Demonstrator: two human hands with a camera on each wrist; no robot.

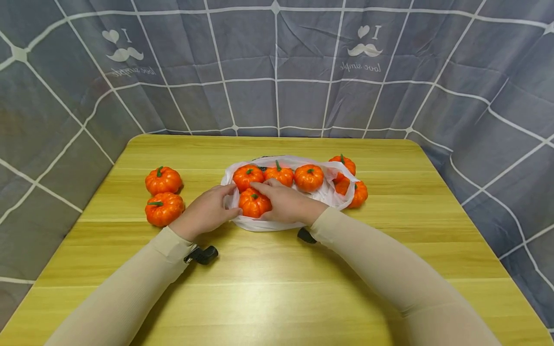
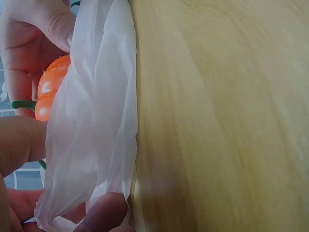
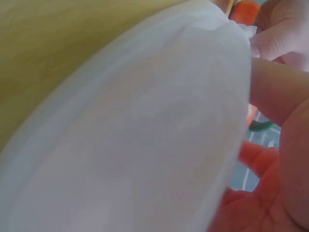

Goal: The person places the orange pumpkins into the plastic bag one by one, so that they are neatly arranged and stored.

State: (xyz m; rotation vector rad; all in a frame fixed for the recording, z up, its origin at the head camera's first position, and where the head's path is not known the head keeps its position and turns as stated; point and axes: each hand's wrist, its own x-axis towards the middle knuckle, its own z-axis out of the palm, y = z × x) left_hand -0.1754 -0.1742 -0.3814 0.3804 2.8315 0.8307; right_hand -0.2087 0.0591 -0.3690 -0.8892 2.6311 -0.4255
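While the left hand (image 1: 205,214) pinches the rim of the white plastic bag (image 1: 259,224), the right hand (image 1: 287,202) grips the front pumpkin (image 1: 254,205) inside it, thumb and fingers parted around its sides. Two pumpkins (image 1: 163,210) stand left of the bag, near the left edge. Behind the bag, a narrow strip of tabletop (image 1: 255,293) reaches the far edge; much more wood lies in front, between the sleeves (image 1: 125,288).

Two hands (image 1: 207,211) (image 1: 289,201), one bag (image 2: 101,111), eight-plus pumpkins (image 1: 255,203) show.
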